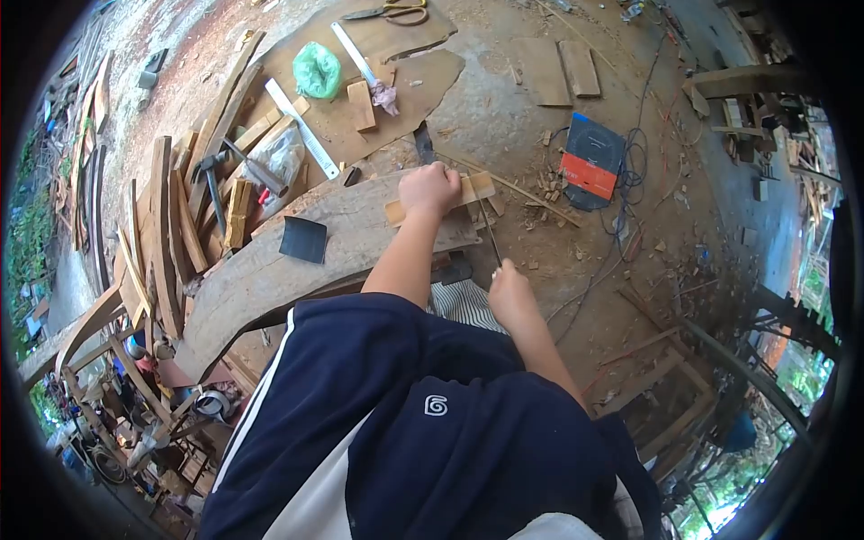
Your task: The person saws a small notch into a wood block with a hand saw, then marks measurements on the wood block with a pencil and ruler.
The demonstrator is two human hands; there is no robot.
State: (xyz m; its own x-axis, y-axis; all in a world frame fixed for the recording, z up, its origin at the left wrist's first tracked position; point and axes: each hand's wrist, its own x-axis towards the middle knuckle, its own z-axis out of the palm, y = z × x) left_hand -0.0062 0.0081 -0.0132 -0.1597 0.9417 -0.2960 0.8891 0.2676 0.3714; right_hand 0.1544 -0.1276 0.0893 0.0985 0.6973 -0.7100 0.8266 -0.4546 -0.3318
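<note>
While left hand (430, 189) clamps pale, yellow-brown, straight-edged wood strip (480, 187), right hand (511, 292) grips slim dark tool (490, 232).

1. left arm (405, 261): bare, reaching forward across the near edge of the tabletop (243, 279).
2. left hand (430, 187): curled like a fist, back upward, above the tabletop's right end.
3. right arm (553, 355): bare, angled forward and inward.
4. right hand (511, 295): closed, past the right end, nearer the body.
</note>
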